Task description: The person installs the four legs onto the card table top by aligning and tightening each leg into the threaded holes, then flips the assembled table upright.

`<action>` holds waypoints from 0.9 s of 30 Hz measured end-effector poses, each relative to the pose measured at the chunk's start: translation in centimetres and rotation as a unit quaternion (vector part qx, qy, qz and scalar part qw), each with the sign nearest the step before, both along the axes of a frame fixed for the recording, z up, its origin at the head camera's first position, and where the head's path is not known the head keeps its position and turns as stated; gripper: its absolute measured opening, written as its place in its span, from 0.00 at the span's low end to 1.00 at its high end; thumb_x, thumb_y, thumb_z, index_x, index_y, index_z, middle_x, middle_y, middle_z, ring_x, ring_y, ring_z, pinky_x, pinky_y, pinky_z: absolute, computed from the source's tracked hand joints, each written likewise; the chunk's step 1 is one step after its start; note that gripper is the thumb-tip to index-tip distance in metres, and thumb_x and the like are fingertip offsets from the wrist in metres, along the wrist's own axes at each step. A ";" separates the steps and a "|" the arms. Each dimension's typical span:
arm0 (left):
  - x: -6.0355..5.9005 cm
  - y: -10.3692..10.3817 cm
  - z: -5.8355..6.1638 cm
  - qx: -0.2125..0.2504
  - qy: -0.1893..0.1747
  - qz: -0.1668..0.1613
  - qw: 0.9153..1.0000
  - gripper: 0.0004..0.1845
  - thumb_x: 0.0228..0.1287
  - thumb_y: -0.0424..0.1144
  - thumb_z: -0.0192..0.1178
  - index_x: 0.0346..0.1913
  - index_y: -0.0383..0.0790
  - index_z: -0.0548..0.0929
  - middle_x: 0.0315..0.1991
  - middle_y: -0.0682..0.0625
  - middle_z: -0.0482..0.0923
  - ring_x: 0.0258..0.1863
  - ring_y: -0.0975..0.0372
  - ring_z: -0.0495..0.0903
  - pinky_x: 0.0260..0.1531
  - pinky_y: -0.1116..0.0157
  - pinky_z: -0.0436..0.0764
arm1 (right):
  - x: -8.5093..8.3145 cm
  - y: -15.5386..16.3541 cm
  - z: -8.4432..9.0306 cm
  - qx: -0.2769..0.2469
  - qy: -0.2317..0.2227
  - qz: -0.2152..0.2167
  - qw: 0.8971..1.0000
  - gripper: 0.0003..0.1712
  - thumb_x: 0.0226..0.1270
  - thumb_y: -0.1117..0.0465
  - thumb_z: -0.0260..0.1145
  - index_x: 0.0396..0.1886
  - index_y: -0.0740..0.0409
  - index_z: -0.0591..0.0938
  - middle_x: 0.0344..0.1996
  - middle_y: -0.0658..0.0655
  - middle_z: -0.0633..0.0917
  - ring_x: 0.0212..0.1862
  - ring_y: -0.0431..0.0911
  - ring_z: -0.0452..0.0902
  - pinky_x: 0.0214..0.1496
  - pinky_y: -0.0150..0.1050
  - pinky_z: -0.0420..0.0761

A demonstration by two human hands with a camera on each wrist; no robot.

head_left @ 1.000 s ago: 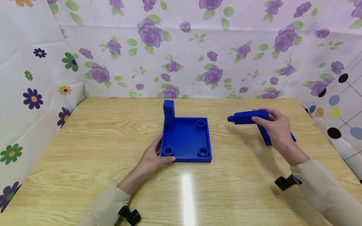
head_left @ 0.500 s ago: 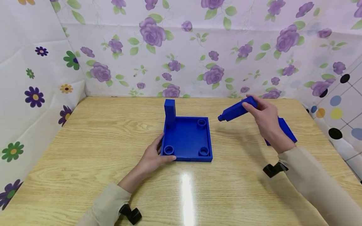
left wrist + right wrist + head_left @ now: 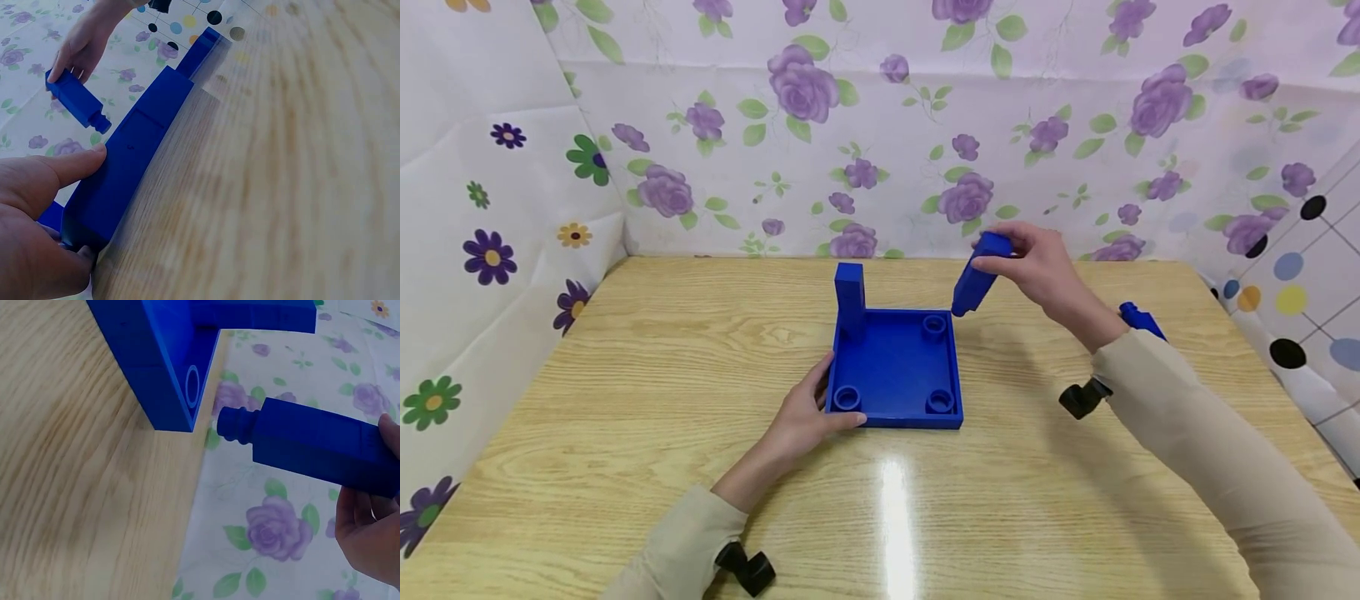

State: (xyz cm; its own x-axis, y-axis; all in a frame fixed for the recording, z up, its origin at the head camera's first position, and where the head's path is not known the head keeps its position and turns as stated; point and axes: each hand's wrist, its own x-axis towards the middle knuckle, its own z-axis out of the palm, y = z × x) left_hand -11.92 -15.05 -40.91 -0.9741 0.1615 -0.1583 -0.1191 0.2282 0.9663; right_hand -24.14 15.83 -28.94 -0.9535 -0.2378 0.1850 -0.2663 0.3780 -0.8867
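A blue square toy tabletop [image 3: 895,367] lies underside up on the table, with a raised rim and round sockets showing in three corners. One blue leg [image 3: 850,296] stands upright in its far left corner. My left hand [image 3: 801,417] grips the near left corner, thumb along the front rim and fingers at the left side. Above the far right corner, my right hand [image 3: 1030,262] pinches a second blue leg [image 3: 973,279] by its square end. That leg tilts, its ridged round tip [image 3: 237,425] pointing down toward the far right socket [image 3: 934,326], still apart from it in the right wrist view.
Another blue leg [image 3: 1141,320] lies on the wooden table [image 3: 700,317] at the right, partly hidden behind my right forearm. Flowered cloth [image 3: 880,167] hangs behind the table's far edge, and patterned sheets rise at both sides.
My right hand has carried the held leg left from the right side of the table and tipped its ridged end downward. My left hand and the tabletop have stayed in place.
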 end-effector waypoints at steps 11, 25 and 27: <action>0.0 -0.1 -0.2 -0.010 -0.001 0.003 1.000 0.56 0.52 0.33 0.74 0.77 0.39 0.47 0.75 0.39 0.48 0.72 0.48 0.50 0.68 0.53 0.58 | -1.2 -3.1 -0.4 0.032 -0.019 0.060 0.998 0.26 0.63 0.61 0.70 0.60 0.63 0.77 0.53 0.61 0.82 0.52 0.52 0.78 0.53 0.45 0.78; -0.1 -0.1 0.0 -0.006 0.001 -0.001 1.000 0.56 0.52 0.33 0.74 0.77 0.40 0.47 0.75 0.40 0.47 0.72 0.48 0.50 0.67 0.53 0.58 | -1.2 -4.3 -1.8 0.059 -0.034 0.077 0.995 0.25 0.63 0.60 0.71 0.58 0.63 0.77 0.53 0.61 0.82 0.50 0.53 0.78 0.52 0.45 0.79; -0.1 -0.1 0.0 -0.006 0.001 -0.001 1.000 0.56 0.52 0.33 0.74 0.77 0.40 0.47 0.75 0.40 0.47 0.72 0.48 0.50 0.67 0.53 0.59 | -1.2 -4.4 -2.0 0.060 -0.033 0.077 0.995 0.25 0.63 0.60 0.71 0.58 0.63 0.78 0.52 0.60 0.82 0.50 0.52 0.79 0.52 0.45 0.80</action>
State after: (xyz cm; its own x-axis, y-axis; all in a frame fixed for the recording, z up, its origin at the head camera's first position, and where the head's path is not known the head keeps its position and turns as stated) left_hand -12.07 -15.17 -40.95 -0.9742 0.1619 -0.1576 -0.1162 0.2392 0.9640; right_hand -25.31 11.46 -30.94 -0.9129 -0.3992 0.0852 -0.2729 0.4416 -0.8547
